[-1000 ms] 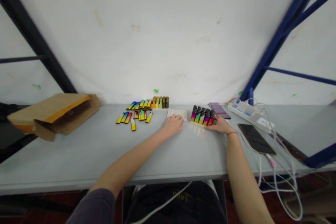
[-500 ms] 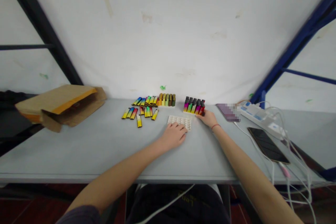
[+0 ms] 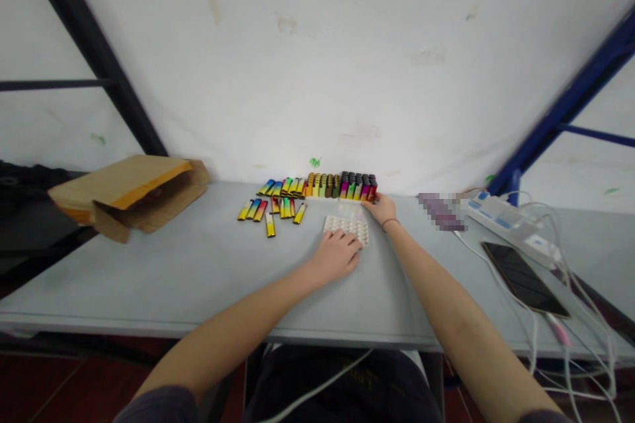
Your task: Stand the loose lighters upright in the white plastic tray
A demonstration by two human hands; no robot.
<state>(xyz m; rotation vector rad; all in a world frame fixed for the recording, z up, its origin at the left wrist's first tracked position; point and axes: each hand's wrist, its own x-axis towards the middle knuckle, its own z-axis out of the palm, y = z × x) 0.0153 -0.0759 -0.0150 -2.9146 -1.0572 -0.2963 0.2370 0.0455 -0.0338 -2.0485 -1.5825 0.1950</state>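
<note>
Grey table [image 3: 198, 277] runs along a white wall [image 3: 317, 46]. One left hand [image 3: 337, 256] lies palm down, fingers loosely spread, fingertips on the near edge of a single white tray [image 3: 347, 229], gripping nothing. That tray is flat and dimpled, with its long axis running left to right, a little skewed.

Just beyond the tray, the right hand [image 3: 381, 209] has its fingers curled against the right end of a block of dark-capped lighters [image 3: 357, 186]; I cannot tell whether it grips the block or only touches it. These lighters stand upright, caps up, with pink, green and red bodies. The block's long axis runs along the wall, to the left of this hand.

A second upright block of yellow and orange lighters [image 3: 322, 185] touches its left end. Further left of both hands, loose rainbow-coloured lighters [image 3: 270, 210] lie flat, most pointing toward the wall; they are too small to count surely.

Far left of the left hand sits one open cardboard box [image 3: 124, 195]. Right of the right hand lie one power strip [image 3: 501, 218] and one dark phone [image 3: 524, 269].
</note>
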